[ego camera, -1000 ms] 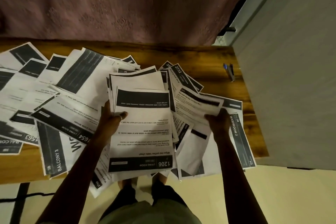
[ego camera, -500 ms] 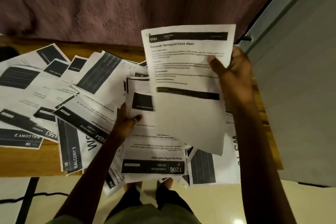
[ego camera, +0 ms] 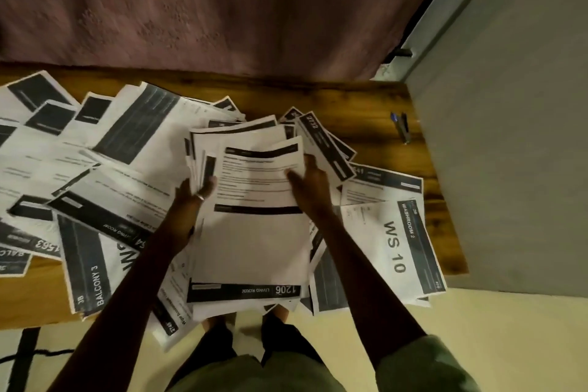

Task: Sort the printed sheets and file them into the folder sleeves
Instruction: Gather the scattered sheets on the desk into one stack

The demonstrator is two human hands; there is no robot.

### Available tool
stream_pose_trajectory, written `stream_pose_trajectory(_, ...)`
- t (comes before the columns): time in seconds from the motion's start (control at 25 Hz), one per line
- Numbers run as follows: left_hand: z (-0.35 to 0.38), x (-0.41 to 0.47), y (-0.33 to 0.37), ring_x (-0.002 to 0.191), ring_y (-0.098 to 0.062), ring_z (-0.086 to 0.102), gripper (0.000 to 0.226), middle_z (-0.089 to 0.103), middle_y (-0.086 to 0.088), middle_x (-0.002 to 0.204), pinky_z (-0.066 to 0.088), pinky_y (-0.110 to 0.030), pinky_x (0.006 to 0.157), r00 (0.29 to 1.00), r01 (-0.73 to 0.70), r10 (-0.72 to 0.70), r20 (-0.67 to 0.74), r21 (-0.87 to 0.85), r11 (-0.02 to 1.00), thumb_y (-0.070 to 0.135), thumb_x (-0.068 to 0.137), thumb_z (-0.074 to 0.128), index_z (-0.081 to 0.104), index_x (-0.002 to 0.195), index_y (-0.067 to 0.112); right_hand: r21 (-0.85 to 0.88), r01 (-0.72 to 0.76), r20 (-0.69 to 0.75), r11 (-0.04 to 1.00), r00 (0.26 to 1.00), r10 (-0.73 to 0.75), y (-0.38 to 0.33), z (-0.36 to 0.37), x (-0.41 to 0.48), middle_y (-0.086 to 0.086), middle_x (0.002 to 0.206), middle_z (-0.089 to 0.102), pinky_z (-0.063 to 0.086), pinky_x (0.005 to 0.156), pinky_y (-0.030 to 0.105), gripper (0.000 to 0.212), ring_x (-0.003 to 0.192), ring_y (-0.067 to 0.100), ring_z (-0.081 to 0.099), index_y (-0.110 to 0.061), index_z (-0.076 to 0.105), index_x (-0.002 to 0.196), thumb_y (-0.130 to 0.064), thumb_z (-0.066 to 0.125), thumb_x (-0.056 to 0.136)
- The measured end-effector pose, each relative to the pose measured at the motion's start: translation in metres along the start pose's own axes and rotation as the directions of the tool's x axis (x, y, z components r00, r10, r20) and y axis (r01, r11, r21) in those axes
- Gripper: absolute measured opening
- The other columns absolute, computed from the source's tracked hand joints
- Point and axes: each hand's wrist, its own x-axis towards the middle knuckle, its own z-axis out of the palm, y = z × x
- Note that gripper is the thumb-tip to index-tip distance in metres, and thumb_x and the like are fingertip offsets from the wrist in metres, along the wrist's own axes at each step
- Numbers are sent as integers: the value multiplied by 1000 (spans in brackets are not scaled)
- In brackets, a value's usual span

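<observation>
Wooden table (ego camera: pixel 366 105) is carrying the printed sheets (ego camera: pixel 127 149) in a loose, overlapping spread, with several hanging over its near edge. The left hand (ego camera: pixel 194 197) is gripping the left edge of the central stack (ego camera: pixel 229 134), thumb on top. The right hand (ego camera: pixel 310 188) is pinching the right edge of the top sheet (ego camera: pixel 254 232), thumb pressing on its face.

The step looks like laying this sheet onto its pile. It is worth squaring the corners against the stack while the left hand is steadying it. It is also worth checking the header band before letting go, since the 1206 sheet (ego camera: pixel 245 291) beneath is lying the other way up.

No folder or sleeves are showing. Body text is blurring beyond reading, and the spread is running off the left of the view. A small dark-and-blue object (ego camera: pixel 402 127) near the table's far right corner is too small to name.
</observation>
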Motion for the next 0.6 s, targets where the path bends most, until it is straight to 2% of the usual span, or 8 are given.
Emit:
stream_pose_trajectory(0.08,9,-2,-2,125,-12,55,68,57,9,137,47,-38,102,995,-89,96,-22,211,973,29,81,83,47,138,37,-50,-36,-78,998,996,32,9,-3,-6,7,123,64,57,85,32,48,110,20,64,-13,44,133,-38,59,95)
stream_pose_trajectory(0.16,18,-2,-3,123,-13,55,78,57,8,132,49,-41,103,987,-114,138,-81,251,961,7,76,84,45,139,27,-162,-114,-252,980,965,70,26,-19,-23,5,114,66,58,77,29,40,99,17,67,-14,51,126,-38,58,95)
stream_pose_trajectory(0.2,23,-2,-1,121,-15,54,77,57,6,129,48,-42,104,983,-107,141,-117,256,961,1,75,83,45,139,20,-198,-180,-349,964,931,102,38,-30,-38,4,110,66,58,75,29,35,96,16,66,-14,54,121,-37,58,95)
stream_pose_trajectory(0.28,29,1,3,123,-20,55,74,59,-3,130,46,-42,105,980,-111,150,-133,260,959,-4,75,81,45,138,13,-185,-355,-508,916,833,220,60,-51,-74,4,113,65,55,84,34,30,103,19,63,-16,57,118,-33,61,94)
stream_pose_trajectory(0.36,35,3,9,125,-20,54,74,59,-5,134,45,-38,105,983,-118,149,-103,258,959,-3,75,81,45,138,13,-152,-584,-612,798,690,388,73,-66,-110,8,123,60,46,98,45,35,117,27,54,-17,56,120,-33,65,91)
stream_pose_trajectory(0.48,39,12,11,120,-13,53,73,60,-1,133,44,-24,96,987,-145,160,-28,283,948,-1,76,82,47,139,14,-60,-822,-742,567,416,526,80,-83,-151,18,136,44,36,102,54,61,128,39,39,-8,44,131,-40,69,85)
stream_pose_trajectory(0.56,43,20,13,125,-18,56,77,60,1,136,45,-34,104,988,-152,153,21,305,940,6,74,85,47,139,19,190,-864,-737,465,188,650,88,-93,-172,21,139,37,37,101,56,80,128,43,37,-3,35,136,-41,75,79)
stream_pose_trajectory(0.6,45,24,13,129,-21,54,81,59,-1,138,43,-40,108,988,-155,151,38,322,934,8,73,86,45,142,21,352,-833,-662,427,101,743,95,-95,-181,21,139,37,40,100,55,83,128,43,38,-2,33,137,-40,78,78)
